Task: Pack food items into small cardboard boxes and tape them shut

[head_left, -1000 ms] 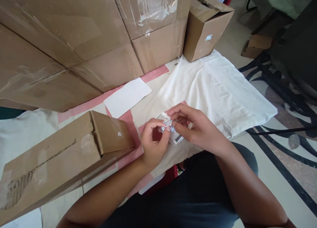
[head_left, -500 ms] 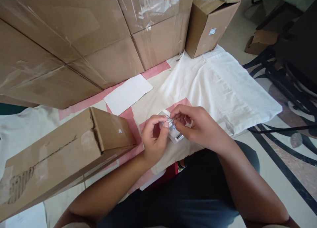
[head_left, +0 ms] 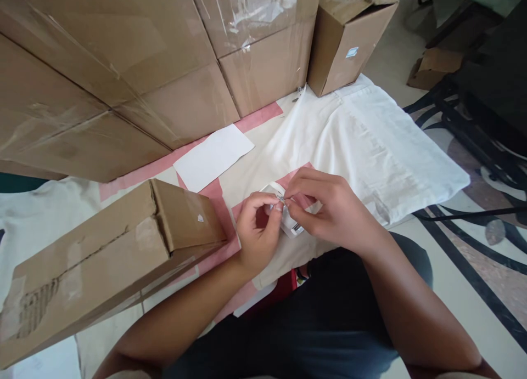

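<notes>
My left hand [head_left: 259, 225] and my right hand [head_left: 321, 203] meet fingertip to fingertip over the cloth in front of my lap. Both are closed in a pinch on a small, shiny, silvery-white piece [head_left: 280, 197], too small and too covered by the fingers to name. Just below them lies a clear plastic package [head_left: 291, 227] with a dark printed mark. My fingers hide much of this package, and whether either hand touches it I cannot tell.
A wall of taped cartons [head_left: 173, 55] stands behind. One long carton [head_left: 102, 258] lies at the left, another carton [head_left: 349, 44] stands at the back right. White paper [head_left: 214, 157] rests on the pink-and-white cloth [head_left: 329, 137]. Dark metal furniture legs [head_left: 457, 132] stand at the right.
My right fingers have drawn into a tighter pinch at the small piece and shifted slightly. My left hand has hardly moved. A bluish bit seen near the right fingertips is now mostly hidden.
</notes>
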Tool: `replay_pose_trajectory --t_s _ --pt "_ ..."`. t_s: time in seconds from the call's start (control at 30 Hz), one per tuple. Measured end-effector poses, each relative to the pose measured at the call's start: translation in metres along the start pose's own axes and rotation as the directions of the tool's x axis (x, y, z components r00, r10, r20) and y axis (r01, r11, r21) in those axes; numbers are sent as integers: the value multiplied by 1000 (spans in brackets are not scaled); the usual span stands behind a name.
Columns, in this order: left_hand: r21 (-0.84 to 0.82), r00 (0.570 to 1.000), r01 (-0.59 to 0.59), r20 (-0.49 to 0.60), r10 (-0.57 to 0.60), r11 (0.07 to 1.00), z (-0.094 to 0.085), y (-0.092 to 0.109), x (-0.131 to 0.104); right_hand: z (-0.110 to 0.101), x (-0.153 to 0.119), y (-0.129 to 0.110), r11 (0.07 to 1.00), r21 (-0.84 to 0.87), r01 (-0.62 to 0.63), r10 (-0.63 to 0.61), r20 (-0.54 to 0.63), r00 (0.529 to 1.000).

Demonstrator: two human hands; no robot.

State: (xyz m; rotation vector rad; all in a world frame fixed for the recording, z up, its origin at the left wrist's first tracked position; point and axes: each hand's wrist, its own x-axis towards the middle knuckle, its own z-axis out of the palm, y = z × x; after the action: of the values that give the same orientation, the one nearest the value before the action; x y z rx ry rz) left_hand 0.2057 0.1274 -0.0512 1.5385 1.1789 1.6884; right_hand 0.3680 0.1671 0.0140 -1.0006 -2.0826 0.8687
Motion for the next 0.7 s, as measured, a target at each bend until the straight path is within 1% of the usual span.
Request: replay_pose_trajectory --t_s 0.13,0.33,0.5,0.7 --pt "5 1000 -2 0 2 1000 0 -1 0 1 1 -1 999 47 10 -9 -24 1000" --pt "26 1000 17 -2 -17 1000 0 0 -1 1 2 -6 972 198 -123 137 -56 989" --pt "20 1000 11 1 -11 1000 -1 0 -1 1 2 -7 947 261 -188 211 -61 976" --pt "15 999 14 50 -15 1000 -4 1 -1 0 2 -9 937 291 -190 205 -21 978"
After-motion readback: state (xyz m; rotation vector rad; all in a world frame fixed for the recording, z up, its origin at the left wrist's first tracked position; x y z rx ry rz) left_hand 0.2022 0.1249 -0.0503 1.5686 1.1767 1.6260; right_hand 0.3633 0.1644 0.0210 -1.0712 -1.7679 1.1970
